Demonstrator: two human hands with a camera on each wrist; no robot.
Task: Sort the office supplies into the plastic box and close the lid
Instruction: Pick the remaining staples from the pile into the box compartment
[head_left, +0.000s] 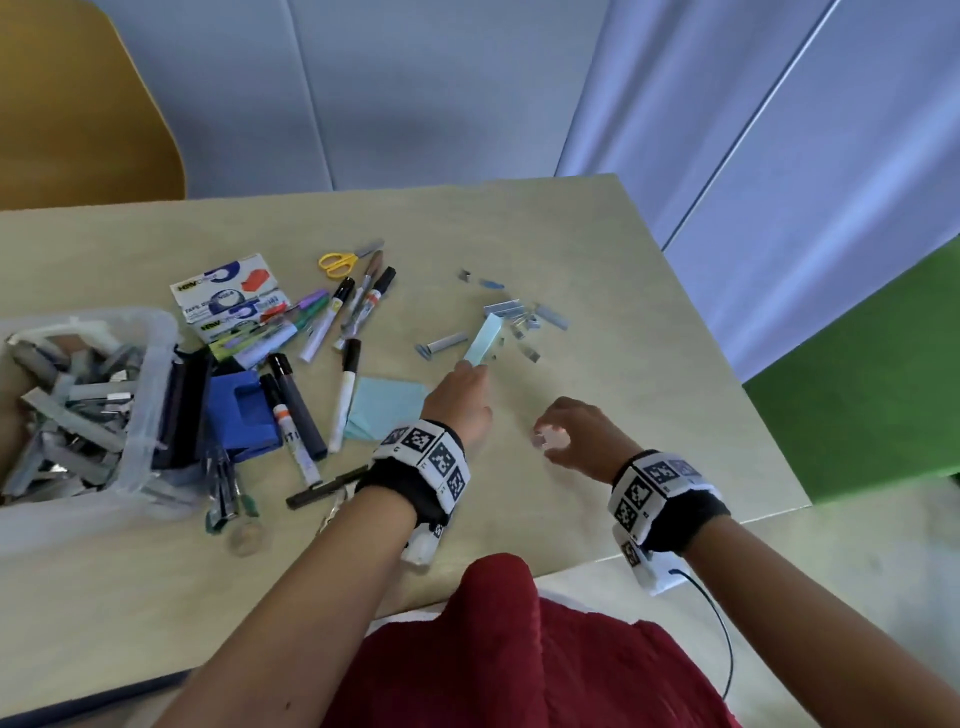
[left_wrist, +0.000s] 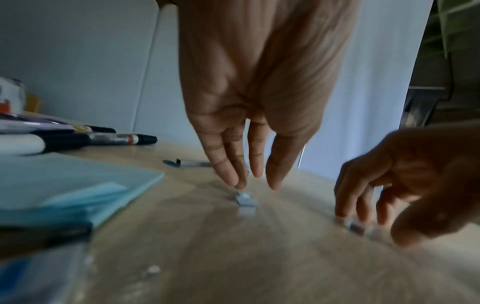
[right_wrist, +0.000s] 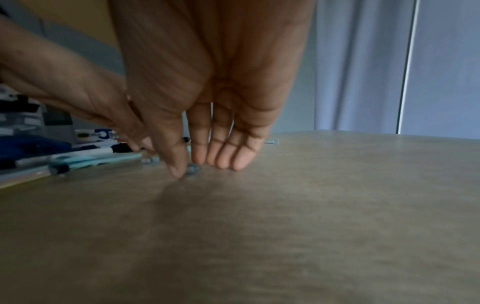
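Plastic box (head_left: 156, 364) only in head view; left hand (left_wrist: 249, 123) spread; right hand (right_wrist: 207, 123) fingering staple bit (right_wrist: 192, 169)

one scissors (head_left: 337, 261), two hands (head_left: 460, 400)

The left hand (head_left: 460, 402) reaches across the bench (head_left: 623, 291) toward a pale blue block (head_left: 483, 340) among scattered staple strips (head_left: 524, 319), the right hand (head_left: 582, 431) curls over a small pale item, and the plastic box (head_left: 150, 374) sits far left.
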